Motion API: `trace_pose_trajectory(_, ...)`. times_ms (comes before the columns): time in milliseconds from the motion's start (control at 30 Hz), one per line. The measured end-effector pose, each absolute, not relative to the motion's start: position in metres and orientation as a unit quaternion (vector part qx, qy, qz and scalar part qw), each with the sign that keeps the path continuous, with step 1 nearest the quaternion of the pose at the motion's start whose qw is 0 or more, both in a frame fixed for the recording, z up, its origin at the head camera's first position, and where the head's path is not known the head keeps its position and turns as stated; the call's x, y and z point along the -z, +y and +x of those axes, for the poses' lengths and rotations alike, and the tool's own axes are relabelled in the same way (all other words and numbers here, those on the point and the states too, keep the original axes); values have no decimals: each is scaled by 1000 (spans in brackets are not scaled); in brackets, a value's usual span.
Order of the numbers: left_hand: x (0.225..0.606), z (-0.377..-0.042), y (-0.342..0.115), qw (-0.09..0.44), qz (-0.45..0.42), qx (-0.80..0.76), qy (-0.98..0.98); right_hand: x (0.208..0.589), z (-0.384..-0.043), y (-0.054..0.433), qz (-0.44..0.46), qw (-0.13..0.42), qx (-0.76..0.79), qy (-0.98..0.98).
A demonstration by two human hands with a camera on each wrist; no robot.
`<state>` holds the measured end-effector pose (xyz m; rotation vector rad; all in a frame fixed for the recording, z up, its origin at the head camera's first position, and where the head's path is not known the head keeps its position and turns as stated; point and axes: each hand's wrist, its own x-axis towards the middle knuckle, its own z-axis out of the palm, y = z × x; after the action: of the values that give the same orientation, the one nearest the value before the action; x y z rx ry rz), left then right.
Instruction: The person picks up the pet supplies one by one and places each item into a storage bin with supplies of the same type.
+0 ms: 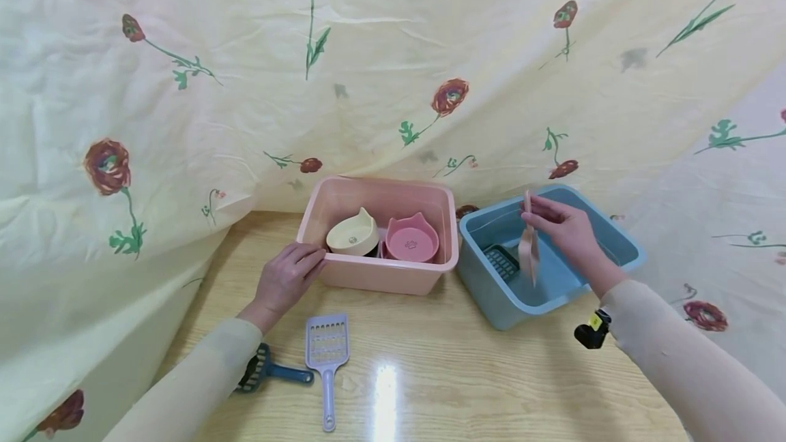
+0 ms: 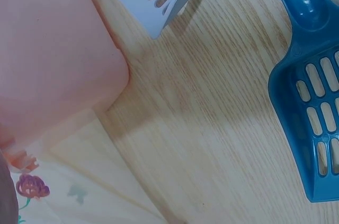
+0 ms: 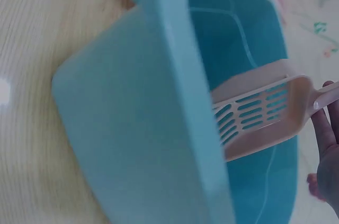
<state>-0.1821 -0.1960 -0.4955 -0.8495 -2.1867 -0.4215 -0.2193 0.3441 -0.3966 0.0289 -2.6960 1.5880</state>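
My right hand (image 1: pixel 566 232) pinches the handle of a pale pink litter scoop (image 1: pixel 528 251). That scoop hangs head-down inside the blue bin (image 1: pixel 491 292); its slotted head (image 3: pixel 265 110) shows in the right wrist view. A dark green slotted scoop (image 1: pixel 502 261) lies in the same bin, to the left. With its fingers over the front-left rim, my left hand (image 1: pixel 290 277) grips the pink bin (image 1: pixel 381 278). Inside the pink bin sit a cream cat-eared bowl (image 1: pixel 353 236) and a pink cat-eared bowl (image 1: pixel 413 241).
On the wooden table (image 1: pixel 442 367) lie a lavender slotted scoop (image 1: pixel 327 353) and a blue scoop (image 1: pixel 288 373), partly under my left forearm. A floral cloth (image 1: pixel 381 53) hangs behind both bins. A small black device (image 1: pixel 592 329) is strapped at my right wrist.
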Motion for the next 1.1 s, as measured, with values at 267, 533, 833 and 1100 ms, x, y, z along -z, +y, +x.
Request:
trace_pose_trajectory(267, 497, -182, -195, 366, -326, 160, -857, 411, -225, 352, -8, -28, -449, -893)
trace_pose_trajectory(533, 497, -181, -195, 359, -320, 154, -863, 422, -228, 358, 13, -71, -378, -923)
trace_pose_trajectory(833, 494, -183, -194, 368, -324, 164, -856, 425, -234, 364, 68, -109, -318, -939)
trace_pose_trajectory(1100, 494, -183, -193, 375, -333, 172, -848, 411, -235, 363, 96, -124, -297, -942)
